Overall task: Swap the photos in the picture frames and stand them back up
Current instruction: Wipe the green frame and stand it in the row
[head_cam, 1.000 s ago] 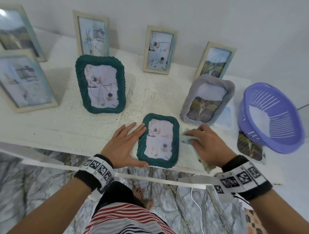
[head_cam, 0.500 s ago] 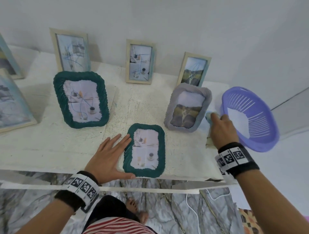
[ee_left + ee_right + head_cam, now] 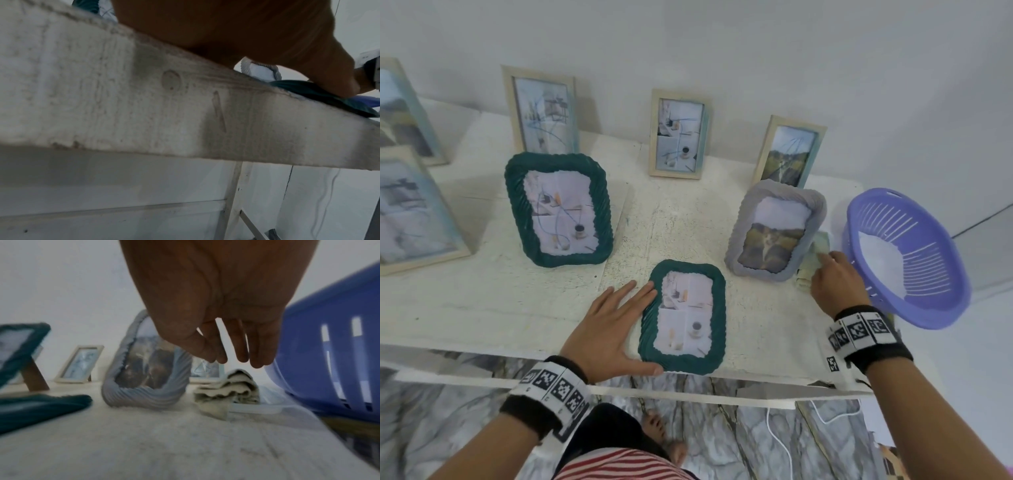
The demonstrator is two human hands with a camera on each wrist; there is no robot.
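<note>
A small green frame [image 3: 683, 317] lies flat, photo up, near the table's front edge. My left hand [image 3: 619, 329] lies flat beside it, fingers straight along its left side and thumb along its bottom edge [image 3: 320, 95]. A grey frame [image 3: 774, 233] with a landscape photo stands to the right, and a larger green frame [image 3: 561, 212] stands to the left. My right hand [image 3: 832, 284] hovers between the grey frame and the basket. Its fingers [image 3: 236, 353] hang loose just above a crumpled cloth [image 3: 228, 391] and hold nothing.
A purple slotted basket [image 3: 907, 260] sits tilted at the table's right end, close to my right hand. Three wooden frames [image 3: 679, 133] stand along the back wall, two more [image 3: 410, 209] at far left. A white cable hangs below the table.
My right hand carried the cloth from beside the small green frame to the gap by the basket and let it go. My left hand stayed put.
</note>
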